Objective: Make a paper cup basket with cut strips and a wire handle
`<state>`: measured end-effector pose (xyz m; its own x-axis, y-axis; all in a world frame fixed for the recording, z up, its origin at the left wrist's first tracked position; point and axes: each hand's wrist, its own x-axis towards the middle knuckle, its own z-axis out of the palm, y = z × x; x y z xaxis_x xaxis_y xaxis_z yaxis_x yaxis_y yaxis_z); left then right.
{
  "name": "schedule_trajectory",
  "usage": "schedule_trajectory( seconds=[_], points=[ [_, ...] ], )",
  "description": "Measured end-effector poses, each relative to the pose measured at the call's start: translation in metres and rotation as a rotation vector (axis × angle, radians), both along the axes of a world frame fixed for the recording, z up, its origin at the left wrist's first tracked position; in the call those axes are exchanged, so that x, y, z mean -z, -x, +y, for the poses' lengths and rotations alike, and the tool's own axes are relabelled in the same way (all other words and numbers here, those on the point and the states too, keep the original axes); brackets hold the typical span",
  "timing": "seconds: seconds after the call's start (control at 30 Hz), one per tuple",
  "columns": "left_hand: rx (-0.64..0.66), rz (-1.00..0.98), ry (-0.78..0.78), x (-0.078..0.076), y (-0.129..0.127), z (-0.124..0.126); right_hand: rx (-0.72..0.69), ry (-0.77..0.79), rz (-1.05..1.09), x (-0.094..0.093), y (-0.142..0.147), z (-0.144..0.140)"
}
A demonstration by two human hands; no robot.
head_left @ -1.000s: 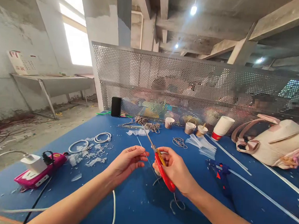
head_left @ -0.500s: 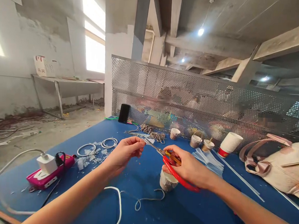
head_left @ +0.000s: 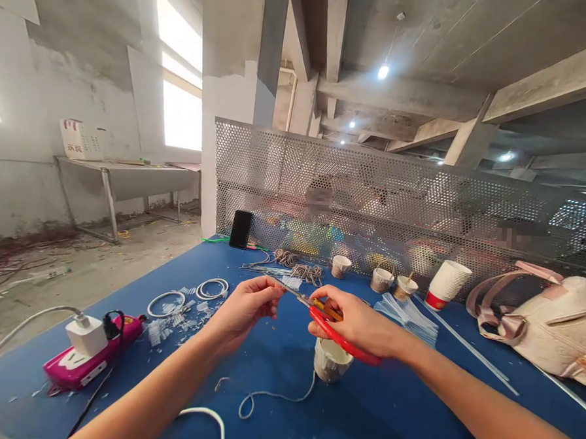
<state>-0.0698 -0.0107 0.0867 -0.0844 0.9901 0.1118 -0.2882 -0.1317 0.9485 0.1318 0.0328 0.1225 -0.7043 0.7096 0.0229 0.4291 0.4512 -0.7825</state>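
Note:
My right hand [head_left: 349, 321] grips a pair of scissors [head_left: 324, 323] with red handles and a yellow-orange part beside the fingers. Their metal blades point left and reach the fingertips of my left hand [head_left: 254, 302]. The fingers of that hand are pinched together; whatever small thing sits between them is too small to make out. Below my right hand, a cup [head_left: 332, 364] with a pale, rough-looking wall stands upright on the blue table. A thin grey cord [head_left: 276, 394] runs from it and curls in a loop to the left.
Clear plastic scraps [head_left: 173, 315] and white rings [head_left: 212, 288] lie left. A pink power strip [head_left: 82, 362] holds a white charger. Behind are a phone [head_left: 241, 230], cord bundles [head_left: 306, 272], small cups [head_left: 382, 280], stacked paper cups [head_left: 449, 280], clear strips [head_left: 408, 317], a bag [head_left: 557, 318] and a perforated screen [head_left: 403, 186].
The view has shifted slightly. Both hands stay close together, with the scissors' tips still at the left fingertips. The grey cord's loop appears further left and more of the cup shows.

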Motion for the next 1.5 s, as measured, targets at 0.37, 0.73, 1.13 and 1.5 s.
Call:
schedule_trajectory(
  seconds=[0.37, 0.73, 1.13, 1.5],
  points=[
    [-0.023, -0.091, 0.059, 0.005, 0.002, 0.005, -0.058, 0.166, 0.063, 0.005, 0.010, 0.006],
    [-0.027, -0.137, 0.083, 0.010, 0.004, 0.011, -0.086, 0.080, -0.041, 0.007, 0.012, 0.014],
    [-0.055, -0.144, 0.115, 0.010, 0.007, 0.005, -0.116, 0.037, -0.033, 0.013, 0.020, 0.021],
    [-0.035, -0.144, 0.126, 0.017, 0.012, 0.005, -0.109, 0.043, -0.008, 0.017, 0.025, 0.019]
  ],
)
